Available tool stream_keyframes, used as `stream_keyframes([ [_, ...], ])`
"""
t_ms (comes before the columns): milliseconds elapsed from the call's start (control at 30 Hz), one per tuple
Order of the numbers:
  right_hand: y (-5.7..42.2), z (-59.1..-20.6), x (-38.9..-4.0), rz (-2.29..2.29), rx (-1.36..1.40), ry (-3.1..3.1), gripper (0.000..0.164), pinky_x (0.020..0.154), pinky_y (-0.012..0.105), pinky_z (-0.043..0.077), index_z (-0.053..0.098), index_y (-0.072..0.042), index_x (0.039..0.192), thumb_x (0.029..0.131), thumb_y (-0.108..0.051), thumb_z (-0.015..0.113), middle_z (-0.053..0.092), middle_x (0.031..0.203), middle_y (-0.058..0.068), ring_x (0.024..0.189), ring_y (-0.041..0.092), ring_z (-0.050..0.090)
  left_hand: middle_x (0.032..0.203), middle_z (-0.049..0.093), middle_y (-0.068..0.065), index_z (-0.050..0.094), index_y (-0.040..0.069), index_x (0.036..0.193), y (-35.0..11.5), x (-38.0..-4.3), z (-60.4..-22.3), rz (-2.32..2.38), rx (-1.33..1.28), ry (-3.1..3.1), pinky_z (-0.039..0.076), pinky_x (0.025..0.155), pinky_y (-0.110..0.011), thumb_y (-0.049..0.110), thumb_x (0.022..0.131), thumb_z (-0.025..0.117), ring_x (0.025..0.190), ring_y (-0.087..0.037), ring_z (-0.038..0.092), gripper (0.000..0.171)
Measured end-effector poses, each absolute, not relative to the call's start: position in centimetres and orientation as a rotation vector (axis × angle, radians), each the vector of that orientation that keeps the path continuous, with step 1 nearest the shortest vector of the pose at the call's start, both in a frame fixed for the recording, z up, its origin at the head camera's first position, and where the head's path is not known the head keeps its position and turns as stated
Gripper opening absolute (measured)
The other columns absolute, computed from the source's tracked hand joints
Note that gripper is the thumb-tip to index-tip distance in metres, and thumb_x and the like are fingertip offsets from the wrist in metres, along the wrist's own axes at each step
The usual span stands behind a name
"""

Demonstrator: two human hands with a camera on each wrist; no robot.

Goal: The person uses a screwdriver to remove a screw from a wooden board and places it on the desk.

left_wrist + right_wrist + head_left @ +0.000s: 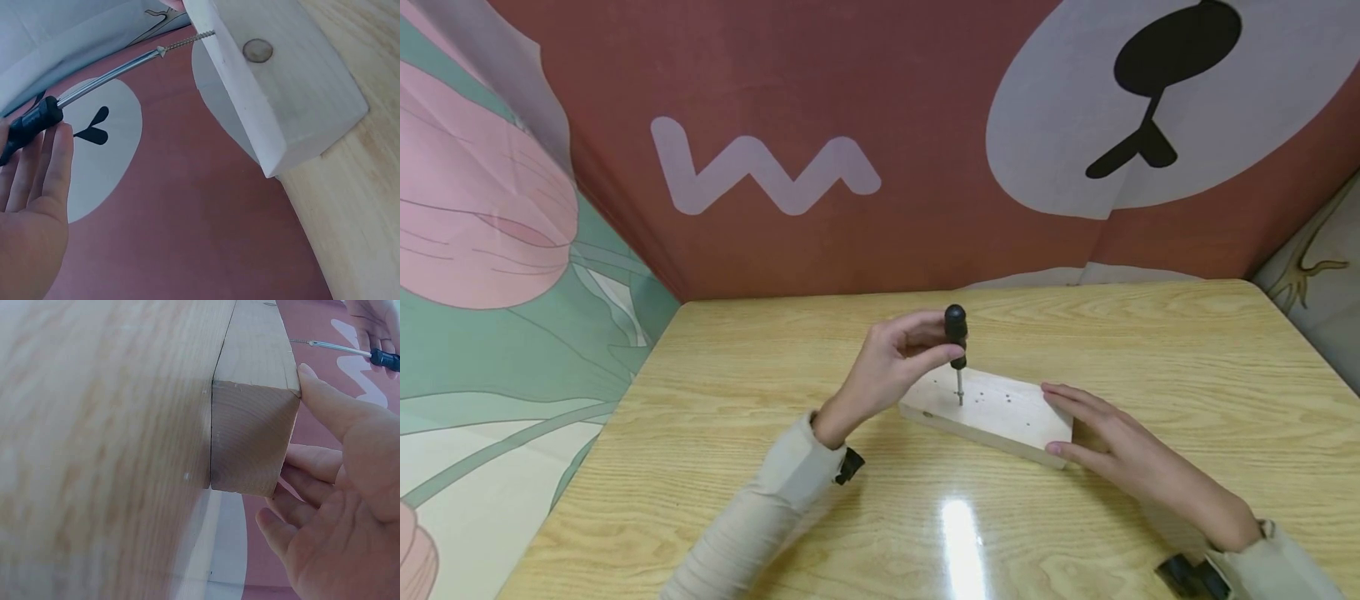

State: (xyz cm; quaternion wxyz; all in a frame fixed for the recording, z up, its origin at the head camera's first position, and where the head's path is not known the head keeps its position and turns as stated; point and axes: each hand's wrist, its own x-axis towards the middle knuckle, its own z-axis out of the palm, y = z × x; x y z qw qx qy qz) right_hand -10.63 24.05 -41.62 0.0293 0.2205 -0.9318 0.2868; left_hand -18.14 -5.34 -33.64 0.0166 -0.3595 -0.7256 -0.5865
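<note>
A pale wooden block [1000,417] lies flat on the table, with several small holes in its top. Near its left part a screw [187,42] stands upright, its tip in the wood and most of its thread exposed. The tip of a black-handled screwdriver [956,333] meets the screw head. My left hand [891,362] holds the screwdriver's handle between thumb and fingers. At the block's right end my right hand [1112,442] rests, thumb on the near edge and fingers toward the far edge; the right wrist view shows the block's end grain beside its fingers.
The wood-grain table [737,433] extends around the block on all sides. A reddish cloth backdrop [850,250] with a cartoon face hangs behind its far edge. Another printed cloth [490,333] with flowers hangs at the left.
</note>
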Motion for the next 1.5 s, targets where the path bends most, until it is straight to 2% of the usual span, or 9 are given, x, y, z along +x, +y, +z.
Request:
stream_keyframes([
  [467, 24.12, -41.64, -10.66, 0.885, 0.695, -2.868, 0.064, 0.097, 0.059, 0.045, 0.051, -0.001, 0.142, 0.090, -0.030, 0.073, 0.049, 0.148, 0.019, 0.132, 0.043, 0.049, 0.106, 0.073, -0.024, 0.065, -0.005, 0.119, -5.33, -18.29, -33.78, -1.872, -1.128, -2.206, 0.062, 0.081, -0.032, -0.004, 0.087, 0.072, 0.092, -0.030, 0.074, 0.033],
  [633, 24.08, -41.74, -10.59, 0.874, 0.688, -2.854, 0.063, 0.102, 0.043, 0.048, 0.052, -0.004, 0.143, 0.090, -0.031, 0.073, 0.051, 0.147, 0.016, 0.130, 0.042, 0.050, 0.104, 0.072, -0.024, 0.065, -0.004, 0.118, -5.30, -18.30, -33.78, -1.893, -1.120, -2.182, 0.062, 0.080, -0.034, -0.005, 0.085, 0.073, 0.091, -0.031, 0.074, 0.034],
  [700, 24.06, -41.82, -10.57, 0.863, 0.679, -2.847, 0.063, 0.103, 0.027, 0.046, 0.052, -0.006, 0.142, 0.089, -0.032, 0.073, 0.052, 0.147, 0.014, 0.129, 0.040, 0.051, 0.103, 0.072, -0.024, 0.065, -0.004, 0.118, -5.28, -18.30, -33.84, -1.887, -1.105, -2.179, 0.062, 0.080, -0.033, -0.004, 0.086, 0.072, 0.091, -0.030, 0.074, 0.033],
  [800, 24.13, -41.87, -10.61, 0.868, 0.691, -2.841, 0.063, 0.103, 0.030, 0.047, 0.052, -0.005, 0.143, 0.089, -0.031, 0.074, 0.051, 0.147, 0.015, 0.130, 0.040, 0.051, 0.103, 0.072, -0.024, 0.066, -0.004, 0.119, -5.28, -18.27, -33.90, -1.882, -1.091, -2.182, 0.062, 0.080, -0.033, -0.003, 0.088, 0.071, 0.091, -0.029, 0.074, 0.031],
  [867, 24.13, -41.82, -10.62, 0.870, 0.694, -2.844, 0.064, 0.102, 0.037, 0.048, 0.052, -0.005, 0.143, 0.089, -0.031, 0.074, 0.051, 0.147, 0.016, 0.130, 0.041, 0.051, 0.104, 0.072, -0.025, 0.066, -0.005, 0.119, -5.32, -18.26, -33.88, -1.888, -1.096, -2.181, 0.062, 0.079, -0.033, -0.003, 0.088, 0.070, 0.091, -0.030, 0.074, 0.031],
  [933, 24.11, -41.71, -10.64, 0.881, 0.696, -2.860, 0.064, 0.098, 0.052, 0.047, 0.051, -0.003, 0.143, 0.090, -0.031, 0.073, 0.049, 0.148, 0.018, 0.132, 0.042, 0.049, 0.106, 0.072, -0.026, 0.064, -0.006, 0.120, -5.36, -18.27, -33.82, -1.893, -1.114, -2.179, 0.062, 0.079, -0.033, -0.005, 0.088, 0.070, 0.093, -0.032, 0.074, 0.033],
  [1000, 24.01, -41.60, -10.63, 0.884, 0.683, -2.881, 0.065, 0.098, 0.057, 0.045, 0.050, -0.002, 0.143, 0.091, -0.033, 0.072, 0.049, 0.148, 0.018, 0.132, 0.042, 0.049, 0.107, 0.072, -0.027, 0.063, -0.006, 0.122, -5.43, -18.28, -33.74, -1.891, -1.133, -2.182, 0.062, 0.079, -0.034, -0.006, 0.087, 0.071, 0.094, -0.033, 0.073, 0.036],
  [1433, 23.91, -41.47, -10.60, 0.887, 0.684, -2.883, 0.064, 0.098, 0.059, 0.045, 0.050, -0.001, 0.143, 0.091, -0.033, 0.071, 0.049, 0.148, 0.018, 0.132, 0.043, 0.048, 0.105, 0.071, -0.025, 0.062, -0.005, 0.122, -5.56, -18.18, -33.44, -1.879, -1.116, -2.200, 0.063, 0.079, -0.033, -0.006, 0.084, 0.074, 0.093, -0.030, 0.072, 0.040],
  [1500, 23.92, -41.52, -10.56, 0.868, 0.689, -2.867, 0.064, 0.099, 0.052, 0.047, 0.051, -0.002, 0.142, 0.091, -0.033, 0.072, 0.050, 0.148, 0.017, 0.131, 0.042, 0.049, 0.105, 0.071, -0.026, 0.062, -0.005, 0.122, -5.54, -18.13, -33.44, -1.879, -1.111, -2.190, 0.063, 0.079, -0.033, -0.006, 0.084, 0.074, 0.093, -0.031, 0.072, 0.040],
])
